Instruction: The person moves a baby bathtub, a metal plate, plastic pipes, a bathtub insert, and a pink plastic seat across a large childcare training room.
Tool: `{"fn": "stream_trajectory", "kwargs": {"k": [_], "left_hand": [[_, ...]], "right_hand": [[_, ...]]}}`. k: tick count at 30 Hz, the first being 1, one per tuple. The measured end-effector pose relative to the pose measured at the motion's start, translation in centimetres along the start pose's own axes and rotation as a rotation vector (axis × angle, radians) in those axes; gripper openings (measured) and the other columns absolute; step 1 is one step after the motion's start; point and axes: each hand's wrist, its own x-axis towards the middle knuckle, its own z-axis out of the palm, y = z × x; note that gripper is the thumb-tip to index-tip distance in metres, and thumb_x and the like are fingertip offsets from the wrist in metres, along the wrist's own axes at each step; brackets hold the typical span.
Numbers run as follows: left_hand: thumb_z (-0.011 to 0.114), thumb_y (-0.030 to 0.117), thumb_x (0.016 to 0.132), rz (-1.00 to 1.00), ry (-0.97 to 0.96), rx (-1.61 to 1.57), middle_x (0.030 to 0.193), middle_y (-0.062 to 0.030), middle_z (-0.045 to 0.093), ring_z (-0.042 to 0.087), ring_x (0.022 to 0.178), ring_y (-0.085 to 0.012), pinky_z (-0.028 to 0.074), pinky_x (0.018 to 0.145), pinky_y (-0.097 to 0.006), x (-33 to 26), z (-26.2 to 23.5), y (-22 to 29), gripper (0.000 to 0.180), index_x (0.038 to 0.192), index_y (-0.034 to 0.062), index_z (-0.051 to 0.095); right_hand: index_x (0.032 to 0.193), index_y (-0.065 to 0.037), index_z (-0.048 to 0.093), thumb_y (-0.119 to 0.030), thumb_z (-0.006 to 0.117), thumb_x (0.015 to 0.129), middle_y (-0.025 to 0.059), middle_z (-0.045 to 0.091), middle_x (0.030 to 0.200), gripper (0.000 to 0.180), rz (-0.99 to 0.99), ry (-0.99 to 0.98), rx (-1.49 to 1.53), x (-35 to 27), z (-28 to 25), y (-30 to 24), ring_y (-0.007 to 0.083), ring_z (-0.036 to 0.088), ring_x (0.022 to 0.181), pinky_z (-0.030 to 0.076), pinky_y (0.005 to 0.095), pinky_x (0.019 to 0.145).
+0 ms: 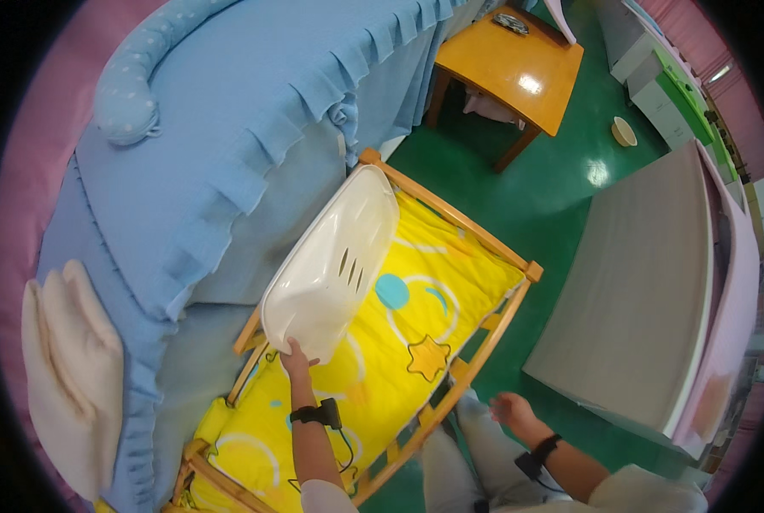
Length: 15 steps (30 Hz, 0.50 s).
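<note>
A white plastic baby bath point(314, 265) with several slots in it leans on its side along the far left rail of a wooden crib point(450, 214). Under it lies a yellow quilt point(382, 368) with circles and a star. My left hand point(299, 359) grips the near end of the bath at its rim; some of the fingers are hidden behind it. Beyond the crib's right rail, over my legs, my right hand point(516, 415) hangs with loosely bent fingers apart and nothing in them. Both wrists wear black straps with small devices.
Left of the crib stands a bed with a blue ruffled cover point(202, 111), a dotted bolster point(130, 94) and a folded cream blanket point(74, 368). A wooden table point(519, 60) is ahead. A grey-white panel point(630, 282) stands right, and a small bowl point(624, 132) sits on the green floor.
</note>
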Motion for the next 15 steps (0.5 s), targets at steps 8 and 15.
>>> {"fn": "stream_trajectory", "kwargs": {"k": [8, 15], "left_hand": [[0.049, 0.025, 0.089, 0.669, 0.262, 0.395, 0.087, -0.0221, 0.061, 0.057, 0.082, -0.0412, 0.045, 0.07, -0.043, -15.2, -11.5, 0.4, 0.026, 0.095, 0.0014, 0.057], [0.056, 0.008, 0.082, 0.544, 0.46, 0.446, 0.078, -0.0207, 0.06, 0.058, 0.073, -0.0397, 0.046, 0.063, -0.038, -40.0, -22.9, 4.5, 0.012, 0.093, 0.003, 0.058]], "right_hand": [[0.112, -0.005, 0.049, -0.028, 0.043, 0.09, 0.009, 0.057, 0.098, 0.032, -0.036, -0.234, -0.187, -6.2, 7.3, -8.6, 0.0241, 0.055, 0.084, 0.047, 0.0411, 0.075], [0.136, -0.006, 0.028, -0.048, 0.044, 0.085, 0.0152, 0.042, 0.126, 0.068, 0.052, -0.518, -0.514, -8.5, 14.1, -10.8, 0.0337, 0.047, 0.105, 0.04, 0.0529, 0.087]]}}
